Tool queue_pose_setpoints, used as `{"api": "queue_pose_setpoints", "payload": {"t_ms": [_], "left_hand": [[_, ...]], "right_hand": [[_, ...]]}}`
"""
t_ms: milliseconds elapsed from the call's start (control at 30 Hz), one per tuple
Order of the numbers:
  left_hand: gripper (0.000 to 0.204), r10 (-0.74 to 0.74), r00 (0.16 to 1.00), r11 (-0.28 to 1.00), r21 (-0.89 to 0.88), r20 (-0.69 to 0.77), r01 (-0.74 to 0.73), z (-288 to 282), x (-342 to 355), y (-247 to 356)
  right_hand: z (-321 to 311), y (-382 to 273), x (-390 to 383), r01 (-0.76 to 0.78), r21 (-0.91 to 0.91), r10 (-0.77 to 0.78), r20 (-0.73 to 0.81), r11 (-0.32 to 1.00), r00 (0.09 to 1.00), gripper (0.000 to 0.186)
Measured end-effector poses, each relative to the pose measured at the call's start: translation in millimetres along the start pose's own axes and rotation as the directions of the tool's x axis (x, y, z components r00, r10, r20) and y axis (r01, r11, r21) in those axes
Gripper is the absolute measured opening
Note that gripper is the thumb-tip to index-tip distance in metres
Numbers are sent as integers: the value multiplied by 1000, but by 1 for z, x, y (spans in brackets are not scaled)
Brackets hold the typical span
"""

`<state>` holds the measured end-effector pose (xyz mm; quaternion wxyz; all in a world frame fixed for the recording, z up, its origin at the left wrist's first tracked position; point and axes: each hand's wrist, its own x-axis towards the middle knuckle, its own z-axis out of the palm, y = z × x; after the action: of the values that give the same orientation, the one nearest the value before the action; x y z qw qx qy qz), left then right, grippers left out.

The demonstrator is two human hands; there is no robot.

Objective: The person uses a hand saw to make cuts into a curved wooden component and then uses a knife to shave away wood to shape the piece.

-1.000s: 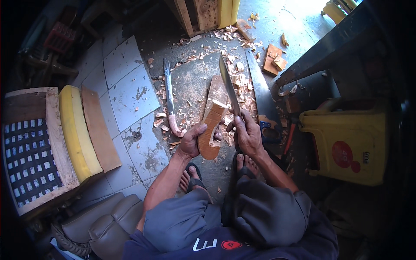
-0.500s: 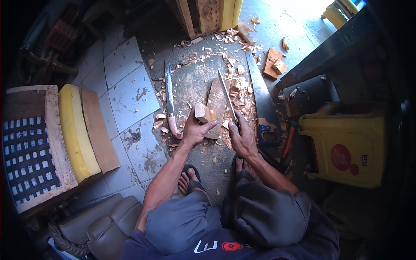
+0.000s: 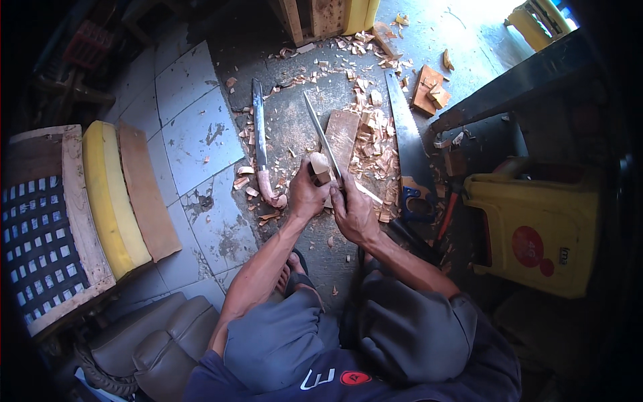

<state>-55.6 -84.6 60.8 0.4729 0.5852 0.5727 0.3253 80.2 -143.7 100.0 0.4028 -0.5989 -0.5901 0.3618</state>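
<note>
My left hand (image 3: 310, 195) is closed around a short wooden block (image 3: 319, 162), whose pale cut end faces up. In my right hand (image 3: 355, 213) is a long, thin, tapering metal tool (image 3: 317, 126); whether it is a file or a knife I cannot tell. Its tip points away and to the left, and its lower part lies close against the block's right side. The fingers of both hands nearly meet, hiding the tool's grip. Beneath them on the floor lies a flat board (image 3: 343, 137).
A long blade with a wooden handle (image 3: 260, 127) lies left, a handsaw (image 3: 405, 134) right. Wood shavings (image 3: 378, 144) litter the floor. A yellow plastic stool (image 3: 536, 228) stands at right; a webbed wooden frame (image 3: 47, 228) and yellow foam (image 3: 114, 201) are at left.
The tool has swung left and come up against the block. My right hand has moved left, close to my left hand, and the block has turned more upright.
</note>
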Motion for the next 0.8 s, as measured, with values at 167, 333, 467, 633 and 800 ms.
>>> {"api": "queue_pose_setpoints", "payload": {"t_ms": [167,333,467,633,800], "left_hand": [[42,4,999,1000,-7,-37,-5,3,-1,9],[40,60,996,998,11,-71,-59,3,-1,8],[39,181,977,983,11,-110,-181,2,-1,32],[39,109,993,974,207,-50,-96,6,3,-1],[50,125,986,988,105,-110,-114,2,-3,33]], "right_hand": [[0,-3,0,-72,0,72,53,997,996,56],[1,-5,-1,-22,-97,27,45,995,999,59],[-11,-23,0,18,-50,-19,-17,999,1000,58],[4,8,-2,-57,-158,79,136,986,988,57],[-18,-30,7,45,-101,-38,65,994,997,58]]}}
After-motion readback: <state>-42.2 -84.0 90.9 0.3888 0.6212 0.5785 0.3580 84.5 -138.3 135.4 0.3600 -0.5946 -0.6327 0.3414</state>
